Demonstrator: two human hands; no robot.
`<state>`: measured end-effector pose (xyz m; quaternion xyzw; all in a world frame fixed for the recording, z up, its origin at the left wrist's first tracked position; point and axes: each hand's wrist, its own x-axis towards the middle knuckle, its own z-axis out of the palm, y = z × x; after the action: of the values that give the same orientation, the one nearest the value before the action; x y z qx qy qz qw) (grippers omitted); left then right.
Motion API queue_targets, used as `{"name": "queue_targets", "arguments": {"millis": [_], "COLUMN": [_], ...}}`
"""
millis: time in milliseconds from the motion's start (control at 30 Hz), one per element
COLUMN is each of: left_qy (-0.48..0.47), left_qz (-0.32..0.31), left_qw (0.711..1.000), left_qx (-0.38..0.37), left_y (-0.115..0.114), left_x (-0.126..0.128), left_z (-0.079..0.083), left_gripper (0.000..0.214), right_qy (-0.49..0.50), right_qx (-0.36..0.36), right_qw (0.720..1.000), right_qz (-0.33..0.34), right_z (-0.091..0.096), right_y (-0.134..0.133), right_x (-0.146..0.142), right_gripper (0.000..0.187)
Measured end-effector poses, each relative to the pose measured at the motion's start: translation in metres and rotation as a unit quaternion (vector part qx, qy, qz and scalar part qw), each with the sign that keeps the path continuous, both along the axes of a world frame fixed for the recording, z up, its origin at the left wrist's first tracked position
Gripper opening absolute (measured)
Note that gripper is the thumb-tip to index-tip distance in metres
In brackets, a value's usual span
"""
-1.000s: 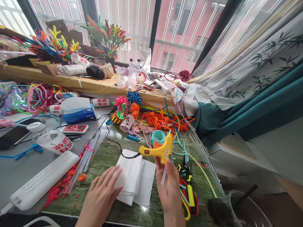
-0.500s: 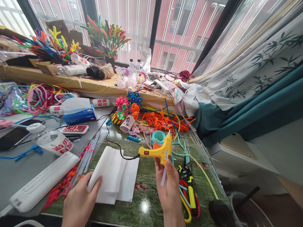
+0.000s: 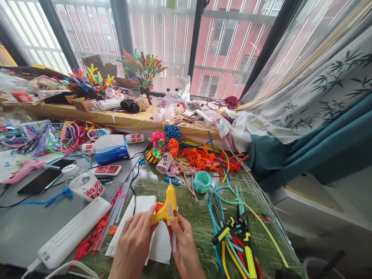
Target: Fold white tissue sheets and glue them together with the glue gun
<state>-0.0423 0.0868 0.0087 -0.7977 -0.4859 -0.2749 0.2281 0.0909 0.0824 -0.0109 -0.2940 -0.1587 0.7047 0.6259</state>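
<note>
A yellow hot glue gun (image 3: 171, 203) is held between both hands over the middle front of the table, its nozzle pointing up and away. My left hand (image 3: 135, 240) is closed around the handle, with fingers near the orange trigger. My right hand (image 3: 184, 244) grips the back of the barrel, where a clear glue stick (image 3: 174, 243) pokes out downward. Beneath them, folded white paper (image 3: 162, 244) lies on the green wood-patterned table, partly hidden by my hands. The gun's black cord (image 3: 133, 193) runs off behind it.
To the right lie yellow-black pliers (image 3: 247, 240) and pale blue pipe cleaners. A roll of teal tape (image 3: 202, 182) sits behind. A white power strip (image 3: 74, 232) and a bottle (image 3: 84, 184) are at left. Orange pipe cleaners (image 3: 197, 157) pile up at the back.
My left hand has let go of the white paper and moved right onto the glue gun's handle. The gun has come lower and left, in front of the tape roll no longer. The view has shifted.
</note>
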Motion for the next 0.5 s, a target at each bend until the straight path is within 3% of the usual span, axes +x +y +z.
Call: {"name": "queue_targets", "arguments": {"millis": [133, 200, 233, 267, 367, 433, 500], "left_qy": [-0.067, -0.087, -0.089, -0.086, -0.066, -0.073, -0.103], "left_qz": [-0.006, 0.021, 0.04, 0.057, 0.094, 0.107, 0.129], "left_qw": [0.997, 0.996, 0.995, 0.995, 0.993, 0.991, 0.984], "left_qx": [-0.025, -0.011, -0.006, -0.003, -0.012, -0.031, -0.062], "left_y": [0.0, -0.001, -0.002, -0.002, -0.003, -0.004, -0.006], "left_x": [-0.01, -0.016, -0.02, -0.024, -0.035, -0.039, -0.041], "left_z": [-0.009, -0.009, -0.008, -0.008, -0.009, -0.015, -0.023], "left_gripper": [0.028, 0.027, 0.027, 0.027, 0.028, 0.029, 0.031], "right_qy": [-0.035, -0.158, -0.249, -0.35, -0.586, -0.673, -0.718], "right_qx": [0.023, 0.056, 0.072, 0.09, 0.152, 0.18, 0.194], "right_qw": [0.999, 0.985, 0.966, 0.933, 0.795, 0.716, 0.667], "right_qz": [0.027, 0.025, 0.008, -0.013, -0.043, -0.044, -0.044], "right_z": [-0.011, -0.023, -0.031, -0.04, -0.067, -0.078, -0.082], "right_y": [0.0, -0.006, -0.011, -0.016, -0.032, -0.038, -0.04], "right_x": [-0.007, -0.007, -0.007, -0.006, -0.005, -0.003, -0.001], "right_gripper": [0.059, 0.063, 0.06, 0.053, 0.042, 0.046, 0.054]}}
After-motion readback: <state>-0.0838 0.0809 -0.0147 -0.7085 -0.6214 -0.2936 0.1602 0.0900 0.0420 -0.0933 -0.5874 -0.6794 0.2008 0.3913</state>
